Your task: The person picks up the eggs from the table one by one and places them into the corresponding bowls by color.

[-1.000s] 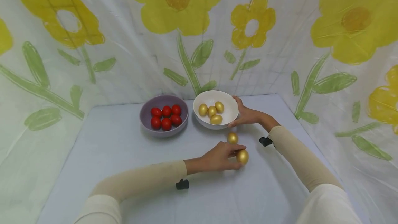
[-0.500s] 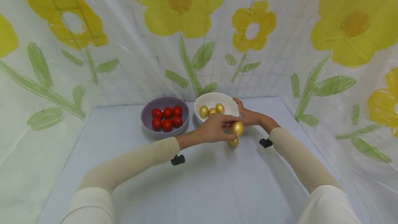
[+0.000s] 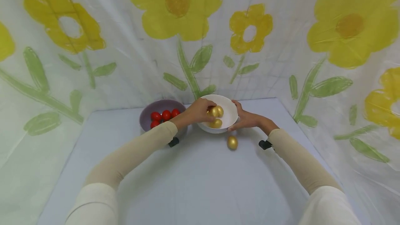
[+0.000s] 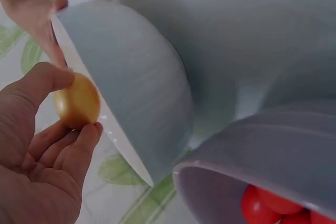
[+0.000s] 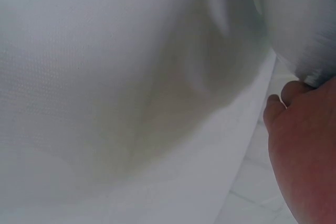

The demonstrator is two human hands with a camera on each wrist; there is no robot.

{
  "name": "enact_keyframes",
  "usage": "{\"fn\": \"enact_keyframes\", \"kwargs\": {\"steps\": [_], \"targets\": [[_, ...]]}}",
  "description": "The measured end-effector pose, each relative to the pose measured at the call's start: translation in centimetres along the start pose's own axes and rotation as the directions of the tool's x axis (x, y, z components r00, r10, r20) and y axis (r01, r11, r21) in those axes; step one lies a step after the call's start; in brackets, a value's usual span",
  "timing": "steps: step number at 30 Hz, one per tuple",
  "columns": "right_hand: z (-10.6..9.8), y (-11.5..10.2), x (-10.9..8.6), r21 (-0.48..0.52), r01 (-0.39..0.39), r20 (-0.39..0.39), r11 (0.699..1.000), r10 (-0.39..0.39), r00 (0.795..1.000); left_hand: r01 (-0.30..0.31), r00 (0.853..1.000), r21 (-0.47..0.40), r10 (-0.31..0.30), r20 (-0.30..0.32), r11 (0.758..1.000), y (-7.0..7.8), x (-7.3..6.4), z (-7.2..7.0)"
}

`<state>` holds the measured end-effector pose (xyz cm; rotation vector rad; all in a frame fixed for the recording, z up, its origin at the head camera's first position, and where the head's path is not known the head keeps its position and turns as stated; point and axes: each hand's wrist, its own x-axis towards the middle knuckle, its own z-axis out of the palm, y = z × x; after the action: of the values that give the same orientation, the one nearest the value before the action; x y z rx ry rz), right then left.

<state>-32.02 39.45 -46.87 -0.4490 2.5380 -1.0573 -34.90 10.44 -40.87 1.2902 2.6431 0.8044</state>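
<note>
My left hand (image 3: pixel 197 111) pinches a golden egg (image 4: pixel 77 102) between thumb and fingertips, over the white bowl (image 3: pixel 232 113). Below and beside it, several golden eggs lie in that bowl, one of them (image 3: pixel 216 123) near the front wall; the left hand partly hides the others. With thumb in front and fingers behind, my right hand (image 3: pixel 248 118) holds the white bowl by its right side. In the right wrist view only part of this hand shows, its fingers against the bowl's outer wall. Another golden egg (image 3: pixel 232 142) rests on the table just in front of the bowl.
A purple bowl (image 3: pixel 145 115) with several red eggs (image 3: pixel 166 115) stands left of the white bowl, under my left forearm. A pale cloth covers the table (image 3: pixel 200 183). Behind it hangs a sheet (image 3: pixel 131 61) printed with yellow flowers.
My left hand has picked the golden egg off the table and carried it up and left over the white bowl. The right hand stays on the bowl.
</note>
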Motion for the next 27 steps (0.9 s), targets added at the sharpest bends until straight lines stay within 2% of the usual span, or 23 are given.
{"fn": "enact_keyframes", "kwargs": {"steps": [8, 15, 23, 27], "targets": [[-0.3, -0.5, -0.3, -0.007, -0.010, -0.014, 1.000, 0.010, 1.000, 0.011, 0.995, 0.160, -0.026, 0.092, 0.987, -0.7, 0.4, 0.4], [-0.2, -0.5, -0.3, 0.001, -0.005, -0.012, 1.000, 0.005, 1.000, 0.028, 0.990, 0.228, -0.058, 0.129, 0.973, -1.2, 0.9, 1.0], [-0.1, -0.5, 0.0, -0.017, -0.005, -0.025, 1.000, 0.005, 1.000, 0.021, 0.982, 0.304, -0.077, 0.174, 0.953, -0.4, 1.6, 1.2], [0.1, -0.6, 0.0, -0.011, -0.005, -0.016, 1.000, 0.005, 1.000, 0.024, 0.975, 0.340, -0.097, 0.198, 0.940, -0.1, 1.7, 1.7]]}}
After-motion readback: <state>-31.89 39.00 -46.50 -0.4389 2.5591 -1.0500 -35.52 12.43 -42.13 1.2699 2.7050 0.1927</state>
